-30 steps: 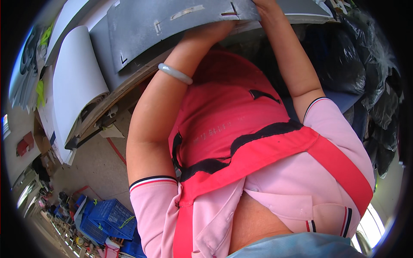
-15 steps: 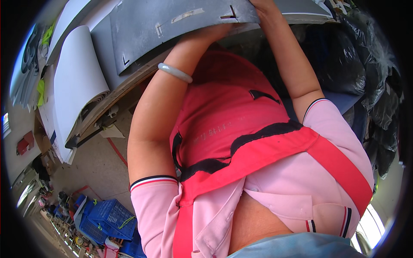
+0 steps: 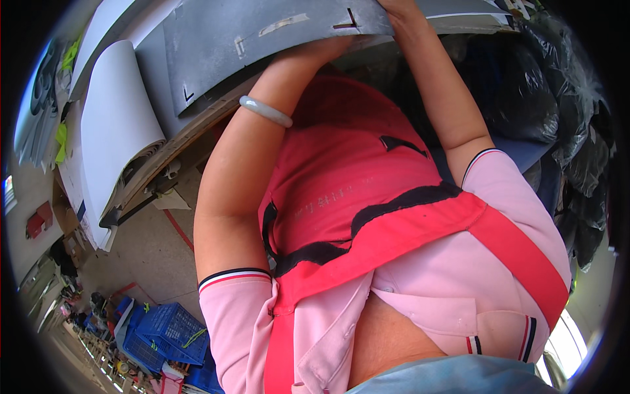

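Observation:
A grey board [image 3: 216,49], like a stiff template with L-shaped cut-outs and strips of tape, tilts over the work table at the top of the view. My left hand [image 3: 331,49] reaches beneath the board's near edge; the fingers are hidden behind it. At the board's right end is my right hand [image 3: 398,6], touching or close against that edge, with its fingers cut off by the frame's top. A pale bangle [image 3: 266,111] circles my left forearm. I wear a red apron [image 3: 348,164] over a pink shirt.
Curled white sheets [image 3: 118,111] overhang the table's wooden edge [image 3: 164,151] at the left. Black plastic-wrapped bundles [image 3: 518,92] crowd the right side. Blue crates [image 3: 174,331] stand on the floor at lower left.
The grey board has shifted slightly to the left, and my right hand has moved a little with it. My left arm stays nearly in place.

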`<move>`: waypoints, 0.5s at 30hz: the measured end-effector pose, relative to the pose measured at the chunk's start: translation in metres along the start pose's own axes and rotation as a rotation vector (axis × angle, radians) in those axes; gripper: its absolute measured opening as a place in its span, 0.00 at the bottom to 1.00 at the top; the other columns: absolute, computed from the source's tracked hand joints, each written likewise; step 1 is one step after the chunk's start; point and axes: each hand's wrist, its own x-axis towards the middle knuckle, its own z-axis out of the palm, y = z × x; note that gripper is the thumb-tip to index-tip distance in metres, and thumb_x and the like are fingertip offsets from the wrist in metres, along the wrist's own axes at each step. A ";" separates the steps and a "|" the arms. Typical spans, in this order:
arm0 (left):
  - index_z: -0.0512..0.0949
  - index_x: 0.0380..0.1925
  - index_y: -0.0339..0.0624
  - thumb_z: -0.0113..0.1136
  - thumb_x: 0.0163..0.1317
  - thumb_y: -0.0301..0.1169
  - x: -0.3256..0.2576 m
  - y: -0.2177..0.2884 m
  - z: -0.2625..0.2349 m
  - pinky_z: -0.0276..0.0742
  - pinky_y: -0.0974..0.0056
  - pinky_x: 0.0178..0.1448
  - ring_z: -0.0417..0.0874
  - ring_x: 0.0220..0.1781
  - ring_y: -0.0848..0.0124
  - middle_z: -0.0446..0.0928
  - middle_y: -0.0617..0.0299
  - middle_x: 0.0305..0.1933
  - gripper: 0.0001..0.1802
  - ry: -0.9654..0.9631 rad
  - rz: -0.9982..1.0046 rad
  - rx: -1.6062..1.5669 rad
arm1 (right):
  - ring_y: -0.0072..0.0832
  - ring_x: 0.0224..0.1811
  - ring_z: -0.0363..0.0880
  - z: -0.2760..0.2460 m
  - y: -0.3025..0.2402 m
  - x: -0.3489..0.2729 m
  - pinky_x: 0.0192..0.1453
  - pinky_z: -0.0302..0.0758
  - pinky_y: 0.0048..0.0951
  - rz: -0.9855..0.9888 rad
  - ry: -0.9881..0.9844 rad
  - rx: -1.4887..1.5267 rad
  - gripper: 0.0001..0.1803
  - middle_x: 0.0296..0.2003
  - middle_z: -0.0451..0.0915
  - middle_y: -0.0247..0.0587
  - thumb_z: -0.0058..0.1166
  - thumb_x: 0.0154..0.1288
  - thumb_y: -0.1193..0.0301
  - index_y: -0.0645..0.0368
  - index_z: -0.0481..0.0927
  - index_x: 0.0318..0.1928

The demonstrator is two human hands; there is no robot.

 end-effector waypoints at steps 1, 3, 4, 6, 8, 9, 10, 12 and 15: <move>0.82 0.51 0.42 0.59 0.68 0.50 0.002 -0.002 0.001 0.77 0.48 0.61 0.83 0.55 0.45 0.84 0.45 0.53 0.24 0.004 -0.002 -0.001 | 0.19 0.34 0.84 -0.001 0.002 0.001 0.40 0.82 0.23 0.003 -0.003 0.001 0.10 0.37 0.86 0.32 0.63 0.74 0.64 0.56 0.82 0.47; 0.82 0.51 0.42 0.59 0.69 0.50 0.007 0.001 0.005 0.77 0.48 0.61 0.83 0.55 0.45 0.84 0.45 0.52 0.24 0.014 0.001 -0.004 | 0.19 0.34 0.84 -0.005 0.004 0.004 0.40 0.82 0.22 -0.005 -0.042 0.006 0.10 0.37 0.86 0.33 0.63 0.74 0.64 0.56 0.82 0.48; 0.82 0.51 0.42 0.59 0.69 0.50 0.009 0.003 0.008 0.77 0.48 0.61 0.83 0.55 0.45 0.84 0.45 0.52 0.24 0.020 0.001 -0.005 | 0.19 0.34 0.84 -0.007 0.006 0.005 0.40 0.82 0.22 -0.004 -0.046 0.006 0.10 0.37 0.86 0.33 0.63 0.74 0.64 0.56 0.82 0.48; 0.83 0.51 0.42 0.59 0.69 0.50 0.006 0.008 0.008 0.77 0.48 0.61 0.83 0.55 0.45 0.84 0.45 0.52 0.24 0.022 0.013 -0.014 | 0.19 0.34 0.84 -0.011 0.006 0.004 0.40 0.82 0.22 -0.042 -0.039 -0.005 0.11 0.37 0.86 0.33 0.63 0.74 0.65 0.56 0.82 0.49; 0.83 0.51 0.42 0.59 0.69 0.50 0.003 0.009 0.006 0.77 0.48 0.61 0.83 0.55 0.45 0.84 0.45 0.52 0.23 0.029 0.018 -0.019 | 0.19 0.34 0.84 -0.010 0.005 0.003 0.41 0.82 0.22 -0.029 -0.036 -0.018 0.11 0.37 0.86 0.33 0.63 0.74 0.65 0.56 0.82 0.49; 0.83 0.51 0.42 0.59 0.69 0.49 0.004 0.012 0.008 0.77 0.48 0.61 0.83 0.55 0.45 0.84 0.45 0.52 0.23 0.035 0.018 -0.020 | 0.18 0.34 0.84 -0.008 0.005 0.002 0.41 0.82 0.22 -0.014 -0.036 -0.031 0.11 0.38 0.86 0.33 0.63 0.74 0.65 0.57 0.82 0.49; 0.83 0.51 0.42 0.59 0.69 0.49 0.005 0.015 0.010 0.77 0.48 0.60 0.83 0.54 0.45 0.84 0.45 0.52 0.23 0.040 0.018 -0.021 | 0.18 0.34 0.84 -0.007 0.004 0.001 0.41 0.82 0.22 -0.013 -0.040 -0.031 0.11 0.38 0.86 0.33 0.63 0.74 0.65 0.57 0.82 0.49; 0.83 0.50 0.42 0.59 0.69 0.49 0.004 0.021 0.012 0.77 0.47 0.60 0.84 0.54 0.45 0.84 0.45 0.51 0.23 0.053 0.019 -0.020 | 0.18 0.33 0.84 -0.002 0.003 -0.001 0.40 0.82 0.22 -0.007 0.003 -0.038 0.10 0.37 0.86 0.32 0.62 0.74 0.65 0.56 0.82 0.49; 0.83 0.50 0.42 0.58 0.69 0.49 0.005 0.028 0.014 0.78 0.47 0.60 0.84 0.54 0.44 0.84 0.44 0.51 0.23 0.066 0.027 -0.027 | 0.18 0.33 0.84 -0.001 -0.003 -0.003 0.39 0.81 0.22 0.061 -0.010 0.076 0.10 0.36 0.86 0.32 0.62 0.74 0.64 0.57 0.82 0.48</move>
